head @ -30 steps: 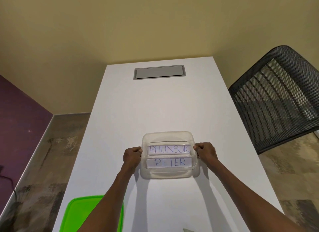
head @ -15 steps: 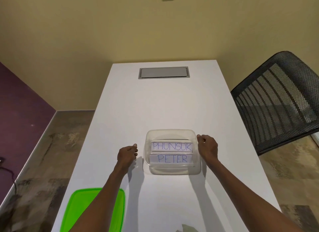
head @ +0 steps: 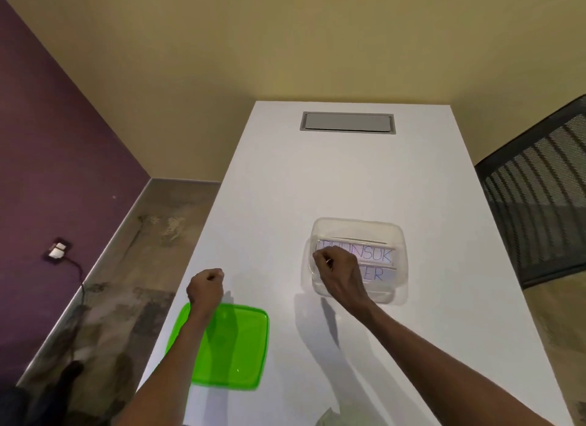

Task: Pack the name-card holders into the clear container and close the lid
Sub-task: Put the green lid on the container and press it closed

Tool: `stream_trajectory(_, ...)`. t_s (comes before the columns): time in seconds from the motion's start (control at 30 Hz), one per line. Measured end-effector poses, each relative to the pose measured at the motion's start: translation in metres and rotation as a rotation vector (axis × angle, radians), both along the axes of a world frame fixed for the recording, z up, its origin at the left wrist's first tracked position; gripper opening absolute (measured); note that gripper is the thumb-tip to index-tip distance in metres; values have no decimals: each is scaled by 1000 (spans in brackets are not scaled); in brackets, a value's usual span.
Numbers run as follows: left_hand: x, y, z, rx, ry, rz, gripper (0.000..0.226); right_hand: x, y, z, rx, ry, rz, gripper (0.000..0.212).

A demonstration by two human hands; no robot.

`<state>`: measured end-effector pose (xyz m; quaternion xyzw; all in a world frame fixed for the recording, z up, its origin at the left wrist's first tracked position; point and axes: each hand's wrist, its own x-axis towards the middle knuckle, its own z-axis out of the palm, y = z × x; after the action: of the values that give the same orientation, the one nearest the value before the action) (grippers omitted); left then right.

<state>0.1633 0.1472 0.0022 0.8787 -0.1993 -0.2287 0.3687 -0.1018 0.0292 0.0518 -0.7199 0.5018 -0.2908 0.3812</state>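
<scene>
The clear container (head: pixel 400 235) stands uncovered on the white table (head: pixel 317 178), right of centre. Two name-card holders lie inside: the far one reads PHUNSUK (head: pixel 377 255), the near one PETER (head: pixel 379 275), both partly covered by my arm. My right hand (head: pixel 337 271) hovers over the container's left end with its fingers curled; nothing shows in it. The green lid (head: pixel 234 349) lies flat near the table's left front edge. My left hand (head: pixel 206 286) is a fist holding nothing, just beyond the lid's far left corner.
A grey cable hatch (head: pixel 347 123) is set into the table's far end. A black mesh chair (head: pixel 539 210) stands at the right. The left table edge drops to the floor beside a purple wall with a socket (head: pixel 57 250). A pale scrap (head: pixel 326 418) shows at the bottom edge.
Both hands have left the container's sides. The right hand crossed over to its left end, the left hand drew back toward the lid. My view swung left.
</scene>
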Motion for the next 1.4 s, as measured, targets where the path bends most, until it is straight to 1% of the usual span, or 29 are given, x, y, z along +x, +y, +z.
stream_trajectory(0.07, 12, 16, -5, 27, -53, -3, 17, 17, 21, -12, 56, 63, 79, 25)
stream_trajectory(0.17, 26, 37, -13, 89, -63, 9, 27, 38, 46, -31, 202, 140, 149, 18)
stream_trajectory(0.3, 41, 61, -26, 276, -101, -37, 41, 56, 68, -53, 403, 236, 174, 15)
stream_trajectory(0.43, 50, 75, -37, 387, -77, -85, 46, 73, 82, -69, 532, 358, 170, 17)
stream_trajectory(0.57, 55, 83, -45, 432, -34, -110, 48, 88, 93, -79, 644, 496, 192, 17)
stream_trajectory(0.7, 59, 86, -51, 447, -40, -114, 48, 97, 101, -87, 659, 539, 172, 26)
stream_trajectory(0.8, 62, 83, -53, 458, -51, -123, 47, 100, 101, -90, 671, 519, 174, 13)
stream_trajectory(0.87, 64, 80, -52, 452, -69, -123, 47, 99, 98, -88, 684, 500, 189, 13)
stream_trajectory(0.93, 65, 74, -49, 436, -101, -109, 47, 96, 92, -86, 692, 446, 174, 19)
stream_trajectory(1.0, 65, 65, -42, 406, -140, -88, 45, 94, 84, -79, 648, 398, 175, 19)
stream_trajectory(1.07, 65, 53, -33, 359, -169, -58, 40, 92, 74, -68, 591, 381, 184, 11)
stream_trajectory(1.1, 64, 46, -27, 323, -172, -45, 37, 91, 69, -62, 560, 357, 170, 10)
stream_trajectory(1.27, 55, 4, 17, 150, -208, 3, 34, 78, 38, -32, 444, 231, 58, 20)
stream_trajectory(1.4, 39, -27, 58, 36, -272, 12, 35, 59, 13, -6, 388, 121, -25, 21)
